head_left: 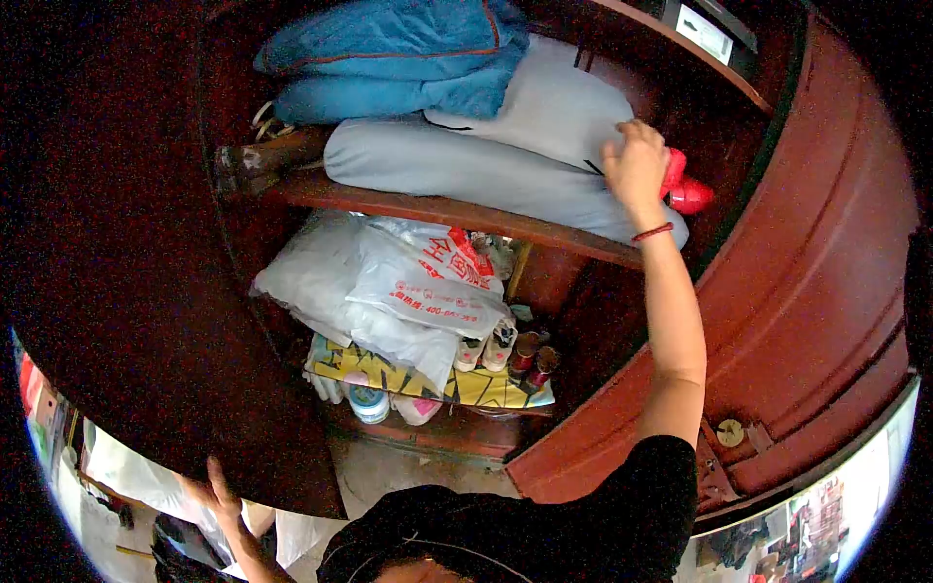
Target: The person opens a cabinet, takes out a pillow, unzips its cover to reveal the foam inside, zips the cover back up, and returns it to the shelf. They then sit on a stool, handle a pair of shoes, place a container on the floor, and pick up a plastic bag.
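Inside a dark wooden cabinet, my right hand (637,170) reaches to the upper shelf, fingers loosely bent and apart, nothing seen in them. It lies over the right end of a rolled grey cloth bundle (466,165); whether it presses on it I cannot tell. Just right of the hand are shiny red objects (688,192), partly covered by it. Folded blue cloth (389,63) with a brown-red trim rests at the upper left. Low on the left, my left hand (216,494) grips the edge of the dark cabinet door (146,291), its thumb on the near face.
Below are a white plastic bag with red print (428,282), a pair of shoes (486,348), two dark jars (535,360) and a yellow patterned shelf cover (408,374). A white-blue tub (367,400) stands underneath. The reddish right door (807,262) stands ajar.
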